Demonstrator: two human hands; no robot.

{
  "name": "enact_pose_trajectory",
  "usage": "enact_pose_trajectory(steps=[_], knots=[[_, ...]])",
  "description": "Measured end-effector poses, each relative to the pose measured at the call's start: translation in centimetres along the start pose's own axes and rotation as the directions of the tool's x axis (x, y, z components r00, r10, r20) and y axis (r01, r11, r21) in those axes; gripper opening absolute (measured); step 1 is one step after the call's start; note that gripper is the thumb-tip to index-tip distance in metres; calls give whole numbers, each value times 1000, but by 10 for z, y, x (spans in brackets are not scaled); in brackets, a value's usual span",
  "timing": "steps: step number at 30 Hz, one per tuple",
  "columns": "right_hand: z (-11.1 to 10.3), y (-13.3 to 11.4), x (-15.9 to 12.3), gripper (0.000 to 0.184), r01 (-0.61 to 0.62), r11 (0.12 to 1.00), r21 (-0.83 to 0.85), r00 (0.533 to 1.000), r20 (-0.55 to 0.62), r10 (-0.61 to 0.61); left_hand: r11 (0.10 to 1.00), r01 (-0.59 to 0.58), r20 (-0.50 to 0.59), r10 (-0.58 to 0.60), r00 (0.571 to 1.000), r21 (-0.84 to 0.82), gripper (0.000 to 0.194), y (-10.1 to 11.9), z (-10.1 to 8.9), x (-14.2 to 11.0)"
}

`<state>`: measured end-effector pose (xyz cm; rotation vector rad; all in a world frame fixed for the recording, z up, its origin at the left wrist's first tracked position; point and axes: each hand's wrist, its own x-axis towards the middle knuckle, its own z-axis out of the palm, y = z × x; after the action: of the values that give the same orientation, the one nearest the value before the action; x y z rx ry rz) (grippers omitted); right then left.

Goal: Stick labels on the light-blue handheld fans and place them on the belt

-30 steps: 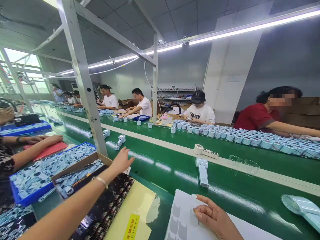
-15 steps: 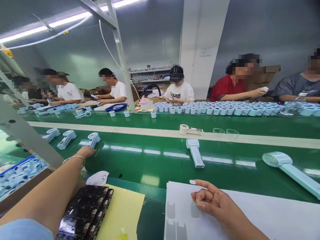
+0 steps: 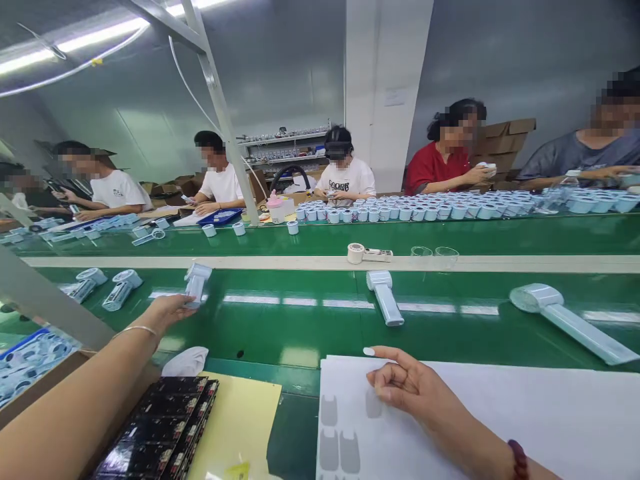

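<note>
My left hand (image 3: 167,311) reaches out over the green conveyor belt (image 3: 300,327) and grips the handle of a pale blue handheld fan (image 3: 196,283), lifted off the belt. My right hand (image 3: 400,387) rests on a white sticker sheet (image 3: 500,413) at the front, fingers loosely curled, with a small white sticker on the tip of the forefinger (image 3: 369,351). Grey sticker shapes (image 3: 340,440) show on the sheet's left part.
Other fans lie on the belt: two at the left (image 3: 120,287), one in the middle (image 3: 384,298), a large one at the right (image 3: 565,320). Black trays (image 3: 160,427) sit on a yellow sheet (image 3: 240,413). Several people work across the far belt behind rows of blue parts (image 3: 425,210).
My left hand has closed on the fan it was reaching for and raised it off the belt. The view shifted slightly; my right hand stays on the sticker sheet.
</note>
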<state>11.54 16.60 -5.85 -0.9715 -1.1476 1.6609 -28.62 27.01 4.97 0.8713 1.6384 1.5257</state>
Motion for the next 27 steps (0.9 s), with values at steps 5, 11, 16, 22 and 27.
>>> enact_pose_trajectory(steps=[5,11,16,22,27], knots=[[4,-7,0,56,40,999,-2,999,2,-40,977,92,136,-66,988,-194,17,14,31,-83],[6,-12,3,59,54,998,-28,999,9,-54,875,207,301,-74,951,-438,50,7,40,-195],[13,-29,-5,56,63,997,-51,998,-14,-64,893,224,393,-57,918,-392,63,-14,41,-256],[32,-60,-78,60,99,992,-78,995,1,-100,870,387,478,-210,853,-307,42,-46,54,-304],[41,-49,-140,62,118,992,-37,993,-3,-118,742,566,347,-456,819,-359,27,-51,81,-332]])
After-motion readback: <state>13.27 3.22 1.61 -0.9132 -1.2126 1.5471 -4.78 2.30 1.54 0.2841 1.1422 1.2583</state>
